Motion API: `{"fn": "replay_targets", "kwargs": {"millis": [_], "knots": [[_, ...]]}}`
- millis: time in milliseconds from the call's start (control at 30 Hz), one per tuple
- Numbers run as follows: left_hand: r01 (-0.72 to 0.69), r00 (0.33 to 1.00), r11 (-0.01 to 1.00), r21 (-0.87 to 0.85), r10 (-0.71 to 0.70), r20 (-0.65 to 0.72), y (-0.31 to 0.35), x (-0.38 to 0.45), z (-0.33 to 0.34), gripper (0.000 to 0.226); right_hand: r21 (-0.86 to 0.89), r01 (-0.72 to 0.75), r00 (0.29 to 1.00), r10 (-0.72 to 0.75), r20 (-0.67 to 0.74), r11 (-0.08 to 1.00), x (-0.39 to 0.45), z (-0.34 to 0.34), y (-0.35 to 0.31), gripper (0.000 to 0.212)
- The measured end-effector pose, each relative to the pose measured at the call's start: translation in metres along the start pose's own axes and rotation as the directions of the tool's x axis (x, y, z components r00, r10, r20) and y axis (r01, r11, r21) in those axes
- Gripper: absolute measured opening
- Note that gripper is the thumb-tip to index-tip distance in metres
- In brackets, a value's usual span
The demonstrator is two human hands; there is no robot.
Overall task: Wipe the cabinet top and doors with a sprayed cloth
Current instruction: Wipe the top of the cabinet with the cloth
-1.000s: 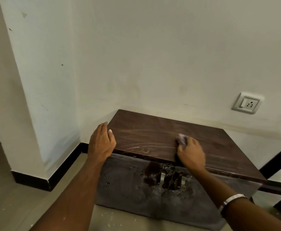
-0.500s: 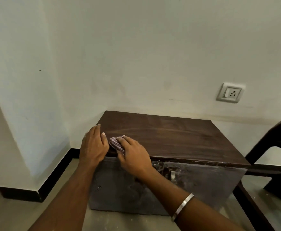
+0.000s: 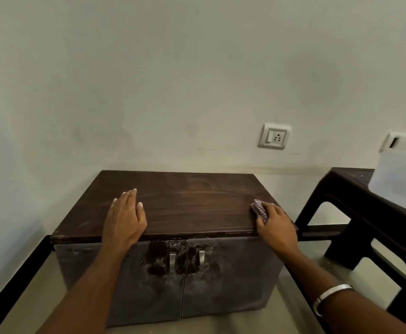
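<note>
Cloth swept right — chair just beside.

No readable text, label or number anywhere.

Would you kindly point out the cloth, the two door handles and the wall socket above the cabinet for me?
cloth (image 3: 260,210): head view, on its checked fold beside the fingers.
left door handle (image 3: 172,261): head view, mid-strip.
right door handle (image 3: 202,259): head view, mid-strip.
wall socket (image 3: 274,136): head view, centre of faceplate.
</note>
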State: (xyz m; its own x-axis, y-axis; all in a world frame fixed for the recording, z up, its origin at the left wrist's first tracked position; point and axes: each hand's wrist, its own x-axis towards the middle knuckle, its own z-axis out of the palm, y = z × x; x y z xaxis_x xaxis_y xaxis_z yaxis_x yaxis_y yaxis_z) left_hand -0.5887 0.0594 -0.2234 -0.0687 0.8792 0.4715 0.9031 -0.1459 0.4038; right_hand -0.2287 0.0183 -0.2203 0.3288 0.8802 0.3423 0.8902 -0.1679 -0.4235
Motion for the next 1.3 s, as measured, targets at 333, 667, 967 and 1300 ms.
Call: {"fn": "replay_targets", "kwargs": {"millis": [333, 667, 967, 1300], "knots": [[-0.038, 0.999, 0.999, 0.001, 0.038, 0.025, 0.017, 0.006, 0.011, 0.048, 0.004, -0.146, 0.989, 0.146, -0.015, 0.989, 0.017, -0.01, 0.023, 0.049], [0.05, 0.997, 0.996, 0.08, -0.046, -0.055, -0.031, 0.007, -0.014, 0.048, -0.016, -0.197, 0.975, 0.197, 0.104, 0.98, 0.083, 0.02, -0.008, 0.055], [0.173, 0.978, 0.982, 0.08, -0.162, -0.129, -0.08, 0.0, -0.037, 0.048, 0.151, 0.031, 0.953, -0.075, 0.292, 0.988, 0.1, 0.096, -0.136, 0.06], [0.273, 0.948, 0.96, 0.067, -0.257, -0.187, -0.128, -0.012, -0.06, 0.047, 0.297, 0.301, 0.836, -0.4, 0.375, 0.906, 0.057, 0.148, -0.272, 0.063]]}}
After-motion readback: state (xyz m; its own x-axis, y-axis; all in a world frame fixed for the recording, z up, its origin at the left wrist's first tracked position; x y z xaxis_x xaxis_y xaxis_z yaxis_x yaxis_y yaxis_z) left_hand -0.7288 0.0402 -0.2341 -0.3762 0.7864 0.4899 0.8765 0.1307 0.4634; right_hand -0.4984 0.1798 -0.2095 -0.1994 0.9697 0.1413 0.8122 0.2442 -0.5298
